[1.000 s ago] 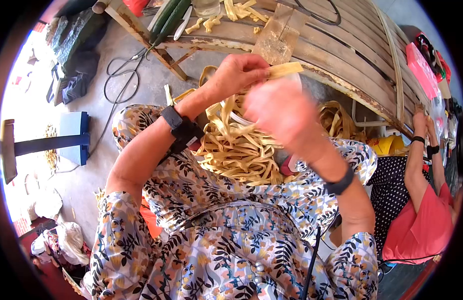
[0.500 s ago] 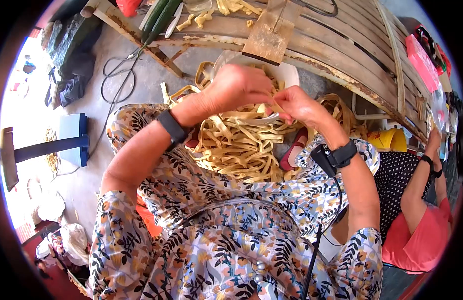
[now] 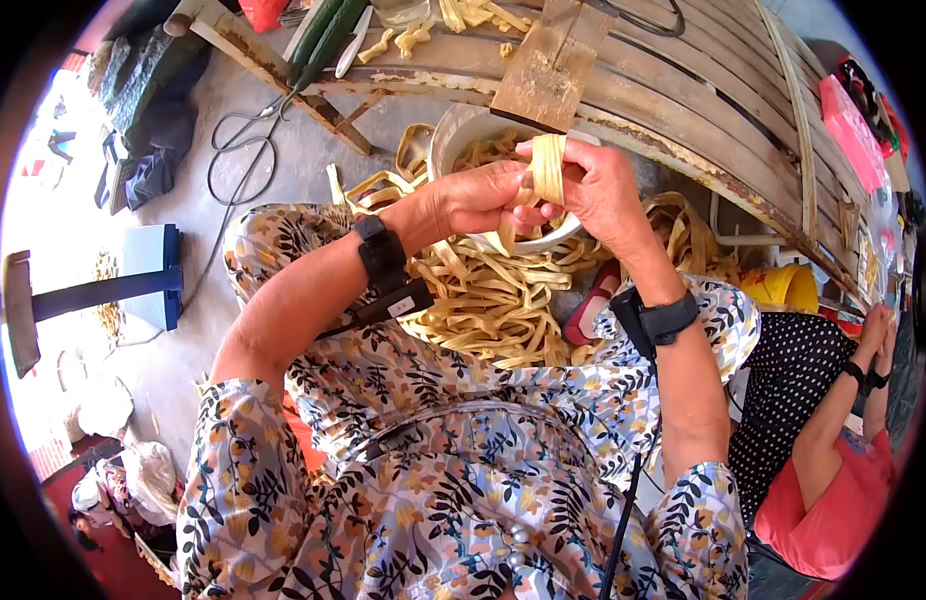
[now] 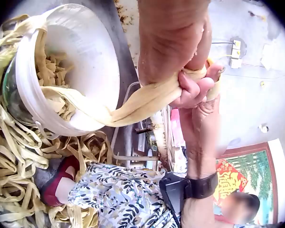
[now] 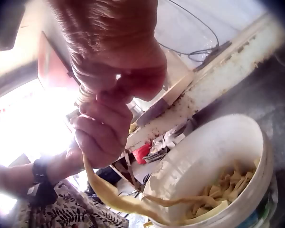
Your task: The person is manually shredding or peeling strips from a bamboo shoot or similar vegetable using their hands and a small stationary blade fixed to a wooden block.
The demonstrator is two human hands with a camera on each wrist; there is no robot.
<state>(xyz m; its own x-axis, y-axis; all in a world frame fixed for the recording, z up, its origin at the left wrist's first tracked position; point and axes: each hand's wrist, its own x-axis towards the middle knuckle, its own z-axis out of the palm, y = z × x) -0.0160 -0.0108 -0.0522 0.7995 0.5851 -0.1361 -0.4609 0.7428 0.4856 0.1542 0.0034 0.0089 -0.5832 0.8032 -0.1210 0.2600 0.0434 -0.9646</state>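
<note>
One slatted wooden bench [image 3: 663, 120] seen, upper right. Forearms [image 3: 303, 285] angled inward; one flat yellow strip [image 3: 548, 172] gripped, upper centre, by left hand [image 3: 478, 195] and right hand [image 3: 605, 190], fingers [image 5: 97, 133] curled, above one white plastic bucket [image 3: 461, 130].

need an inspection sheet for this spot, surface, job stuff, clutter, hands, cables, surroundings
Surface: slatted bench, front edge rusty; wooden board overhangs it.
Job's things: yellow strip looped round the right hand's fingers, its tail running into a white bucket with short pieces inside; long strips heaped on the floor.
Clutter: long green vegetables, glass container and small yellow pieces on the bench.
Hands: left pinches the strip beside the right; both grip it.
Cables: dark cable looped on the floor; dark cord on the bench.
Surroundings: another person in red and a yellow container, both to the right.
</note>
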